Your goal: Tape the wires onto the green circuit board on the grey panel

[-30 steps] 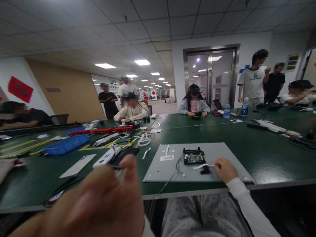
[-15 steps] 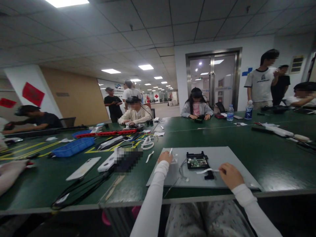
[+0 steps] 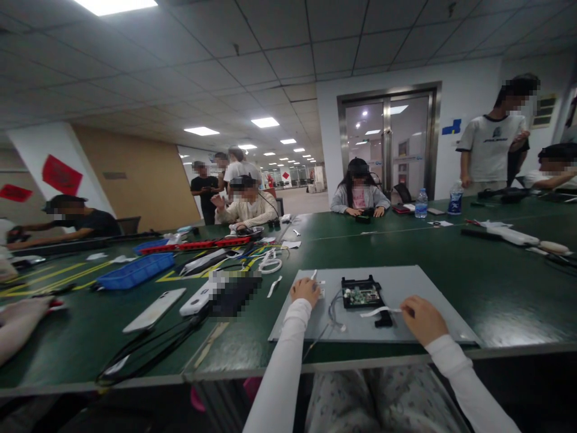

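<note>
A grey flat panel [image 3: 424, 285] lies in front of me on the green table. On it sits a black plastic frame with a green circuit board [image 3: 360, 294] inside. Thin grey wires [image 3: 333, 313] run beside the frame. My right hand [image 3: 424, 319] pinches one end of a white ribbon-like strip [image 3: 381, 311], which stretches left past a black bracket [image 3: 384, 320]. At the panel's left side my left hand [image 3: 306, 290] has its fingers curled down by a small white piece [image 3: 321, 290]. What those fingertips hold, if anything, is hidden. Another white strip [image 3: 314, 274] shows just beyond them.
Left of the panel are a loose white strip [image 3: 274, 287], a coiled white cable [image 3: 270, 263], a white phone [image 3: 154, 310], a white device [image 3: 197, 300], black cords and a blue tray [image 3: 135, 270]. Co-workers sit around the table; bottles [image 3: 421, 203] stand far right.
My left hand has shifted slightly right, toward the small white piece. My right hand still pinches the strip. A co-worker across the table has raised a hand.
</note>
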Tool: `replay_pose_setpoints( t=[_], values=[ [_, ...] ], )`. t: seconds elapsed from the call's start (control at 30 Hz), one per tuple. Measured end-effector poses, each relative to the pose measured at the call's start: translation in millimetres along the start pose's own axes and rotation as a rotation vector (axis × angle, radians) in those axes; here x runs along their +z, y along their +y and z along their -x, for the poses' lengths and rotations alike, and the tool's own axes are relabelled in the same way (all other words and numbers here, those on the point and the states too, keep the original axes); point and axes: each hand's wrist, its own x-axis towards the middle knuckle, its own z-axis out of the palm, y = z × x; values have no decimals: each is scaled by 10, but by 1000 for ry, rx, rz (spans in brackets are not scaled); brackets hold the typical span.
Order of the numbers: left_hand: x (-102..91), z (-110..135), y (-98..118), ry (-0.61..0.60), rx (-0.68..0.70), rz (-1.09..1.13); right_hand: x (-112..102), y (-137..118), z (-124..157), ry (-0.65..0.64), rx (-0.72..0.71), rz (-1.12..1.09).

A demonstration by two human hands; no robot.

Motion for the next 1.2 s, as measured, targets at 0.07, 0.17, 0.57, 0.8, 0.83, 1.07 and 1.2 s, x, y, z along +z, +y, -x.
replay_pose_setpoints(
  t=[0.07, 0.17, 0.57, 0.8, 0.83, 1.07, 1.2],
  values=[
    [4, 6, -7, 32, 12, 10, 5, 4, 3, 4, -9, -5],
    [24, 13, -17, 74, 22, 31, 14, 23, 6, 12, -26, -22],
    [30, 5, -39, 153, 11, 210, -87, -460, -146, 145, -191, -191],
    [31, -57, -56, 169, 39, 364, -24, -1000, -418, 130, -287, -275],
    [27, -63, -58, 172, 52, 389, 14, -1056, -435, 125, -297, -279],
    [-67, -18, -4, 180, 198, 609, 289, -1153, -402, 112, -343, -252],
    [-146, 44, 65, 69, 338, 760, 375, -1078, -433, 137, -309, -274]
  ],
)
